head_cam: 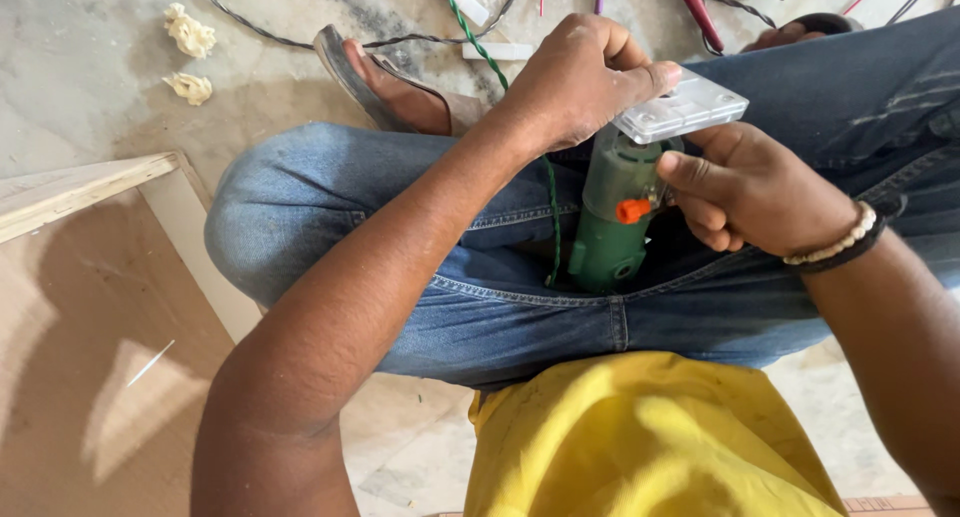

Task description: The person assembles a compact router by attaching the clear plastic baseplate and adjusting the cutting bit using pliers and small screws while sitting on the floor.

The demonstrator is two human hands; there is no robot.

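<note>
My left hand [578,80] grips a white plastic switch plate [682,106] by its near edge, holding it flat above my lap. Under the plate stands a green power tool [612,222] with an orange button [632,210], its base wedged between my thighs in blue jeans [480,307]. My right hand [752,187] is wrapped around the upper part of the tool, thumb pressed beside its top. A beaded bracelet sits on my right wrist. The tool's tip is hidden by the plate.
A plywood board [90,307] lies at the left on the stone floor. My sandalled foot [395,87] rests ahead, among twisted green and black wires [470,27], a red tool handle [695,12] and crumpled paper bits [188,32].
</note>
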